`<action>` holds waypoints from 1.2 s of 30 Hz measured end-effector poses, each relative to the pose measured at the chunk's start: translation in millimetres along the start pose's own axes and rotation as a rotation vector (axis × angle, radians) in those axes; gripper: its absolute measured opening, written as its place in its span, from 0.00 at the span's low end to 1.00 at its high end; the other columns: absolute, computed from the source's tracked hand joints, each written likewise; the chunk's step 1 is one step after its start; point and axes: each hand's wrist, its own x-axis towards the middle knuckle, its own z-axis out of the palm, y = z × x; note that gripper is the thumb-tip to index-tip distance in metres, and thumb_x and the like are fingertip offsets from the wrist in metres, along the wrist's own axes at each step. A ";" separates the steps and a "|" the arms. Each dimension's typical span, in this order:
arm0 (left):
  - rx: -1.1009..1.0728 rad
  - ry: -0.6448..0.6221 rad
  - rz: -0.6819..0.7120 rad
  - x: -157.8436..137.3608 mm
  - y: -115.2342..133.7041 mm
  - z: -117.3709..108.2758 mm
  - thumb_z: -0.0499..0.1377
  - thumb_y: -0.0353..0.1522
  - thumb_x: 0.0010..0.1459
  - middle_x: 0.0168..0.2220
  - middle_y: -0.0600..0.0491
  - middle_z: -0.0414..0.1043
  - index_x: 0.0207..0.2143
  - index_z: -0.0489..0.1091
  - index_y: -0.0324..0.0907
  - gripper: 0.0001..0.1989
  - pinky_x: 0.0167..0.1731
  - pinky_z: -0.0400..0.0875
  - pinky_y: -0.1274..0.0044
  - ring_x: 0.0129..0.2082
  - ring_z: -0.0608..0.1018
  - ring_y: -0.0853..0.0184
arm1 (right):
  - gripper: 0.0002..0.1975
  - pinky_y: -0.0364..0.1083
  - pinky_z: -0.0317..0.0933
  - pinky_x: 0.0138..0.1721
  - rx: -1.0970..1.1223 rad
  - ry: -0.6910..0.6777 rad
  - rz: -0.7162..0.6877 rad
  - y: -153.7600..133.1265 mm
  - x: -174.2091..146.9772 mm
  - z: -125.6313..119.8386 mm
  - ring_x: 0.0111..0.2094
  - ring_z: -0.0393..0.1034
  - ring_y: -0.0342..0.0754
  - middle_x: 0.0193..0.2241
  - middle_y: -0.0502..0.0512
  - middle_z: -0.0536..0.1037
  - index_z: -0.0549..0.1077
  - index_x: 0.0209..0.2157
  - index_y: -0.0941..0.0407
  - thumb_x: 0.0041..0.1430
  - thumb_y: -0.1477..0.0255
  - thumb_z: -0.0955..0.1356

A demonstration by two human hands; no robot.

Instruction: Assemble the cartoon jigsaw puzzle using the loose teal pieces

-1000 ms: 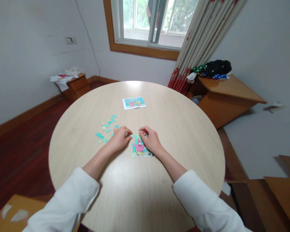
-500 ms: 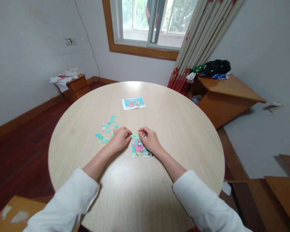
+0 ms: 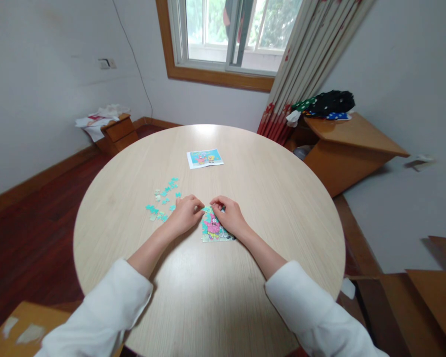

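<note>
A partly assembled jigsaw puzzle [image 3: 213, 229] with a pink starfish character lies flat on the round table between my hands. My left hand [image 3: 186, 214] is closed at its upper left corner, thumb and forefinger pinching a small puzzle piece [image 3: 206, 208] against the edge. From the other side, my right hand [image 3: 228, 214] rests over the upper right part with its fingers curled onto the puzzle, hiding that area. Loose teal and pale puzzle pieces [image 3: 165, 201] are scattered left of my left hand.
A printed reference picture [image 3: 205, 158] lies farther back on the pale round table [image 3: 208, 297]. Behind stand a small wooden cabinet [image 3: 121, 130] on the left and a tilted wooden desk [image 3: 351, 144] with cloths on the right. A curtain [image 3: 301, 64] hangs beside the window.
My right fingers have shifted very slightly left over the top of the puzzle. The left hand stays at the corner; the loose pieces lie as before.
</note>
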 end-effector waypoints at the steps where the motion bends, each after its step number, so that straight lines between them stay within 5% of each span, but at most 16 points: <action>1: 0.004 -0.001 -0.003 0.0 0.2 -0.1 0.57 0.30 0.54 0.34 0.50 0.71 0.33 0.73 0.39 0.06 0.43 0.60 0.68 0.36 0.73 0.63 | 0.08 0.42 0.59 0.33 -0.009 -0.007 -0.015 0.5 -0.2 0.3 0.28 0.65 0.42 0.25 0.49 0.73 0.74 0.29 0.57 0.51 0.79 0.63; 36: -0.063 0.092 0.030 -0.4 -8.1 4.1 0.54 0.27 0.54 0.32 0.49 0.72 0.34 0.74 0.39 0.10 0.41 0.63 0.70 0.34 0.73 0.64 | 0.12 0.47 0.60 0.40 -0.260 -0.086 -0.158 4.2 -3.5 3.3 0.34 0.66 0.47 0.28 0.53 0.71 0.77 0.29 0.56 0.53 0.83 0.63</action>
